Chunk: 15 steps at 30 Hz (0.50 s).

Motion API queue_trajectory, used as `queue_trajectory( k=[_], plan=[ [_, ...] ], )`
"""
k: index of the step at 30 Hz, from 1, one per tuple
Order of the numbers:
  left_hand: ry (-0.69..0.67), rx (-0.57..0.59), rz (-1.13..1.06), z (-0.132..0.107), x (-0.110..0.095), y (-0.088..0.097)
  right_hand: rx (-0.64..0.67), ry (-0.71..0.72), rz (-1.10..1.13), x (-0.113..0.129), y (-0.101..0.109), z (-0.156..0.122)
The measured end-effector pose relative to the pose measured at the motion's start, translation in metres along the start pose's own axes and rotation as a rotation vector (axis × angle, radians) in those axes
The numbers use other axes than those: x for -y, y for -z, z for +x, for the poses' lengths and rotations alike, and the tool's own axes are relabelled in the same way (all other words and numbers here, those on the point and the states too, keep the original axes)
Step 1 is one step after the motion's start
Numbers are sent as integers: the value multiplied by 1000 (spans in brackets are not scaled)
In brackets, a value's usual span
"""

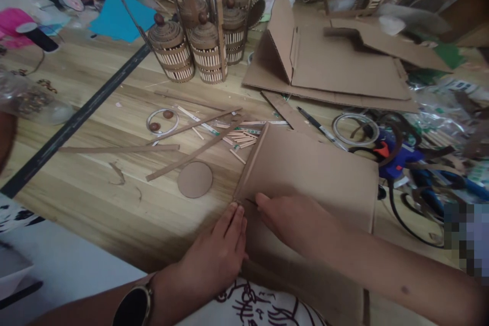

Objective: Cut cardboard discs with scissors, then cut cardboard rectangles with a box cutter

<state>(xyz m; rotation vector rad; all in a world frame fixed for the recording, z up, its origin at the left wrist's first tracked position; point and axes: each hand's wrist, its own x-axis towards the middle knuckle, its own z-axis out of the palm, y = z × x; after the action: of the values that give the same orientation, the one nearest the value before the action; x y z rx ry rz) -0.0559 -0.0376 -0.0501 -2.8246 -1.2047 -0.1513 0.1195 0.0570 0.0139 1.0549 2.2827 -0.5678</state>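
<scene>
A large sheet of brown cardboard [309, 168] lies on the table in front of me, with a narrow folded strip along its left side. My left hand [225, 239] grips that side near the front, fingers pressed together at the edge. Close beside it, my right hand [286, 216] is closed over the sheet. A thin dark tip [251, 201] sticks out of its fingers toward the left edge; the rest is hidden, so I cannot tell the tool. A round cardboard disc [194, 180] lies left of the sheet.
Lidded cardboard-and-stick canisters [173, 53] stand at the back. Folded cardboard [344, 69] lies behind the sheet. Cardboard strips [194, 153], small sticks [242, 137] and a tape ring [162, 122] lie ahead. On the right are a pen [315, 122] and a blue glue gun [401, 160].
</scene>
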Motion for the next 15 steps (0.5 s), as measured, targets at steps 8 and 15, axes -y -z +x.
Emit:
queue_trajectory(
  k=[8,15],
  plan=[
    [-47,57,22,-1,1,-6,-60,57,-54,6,-7,6],
    [-52,104,20,-2,1,-9,-4,54,-75,13,2,11]
  ],
)
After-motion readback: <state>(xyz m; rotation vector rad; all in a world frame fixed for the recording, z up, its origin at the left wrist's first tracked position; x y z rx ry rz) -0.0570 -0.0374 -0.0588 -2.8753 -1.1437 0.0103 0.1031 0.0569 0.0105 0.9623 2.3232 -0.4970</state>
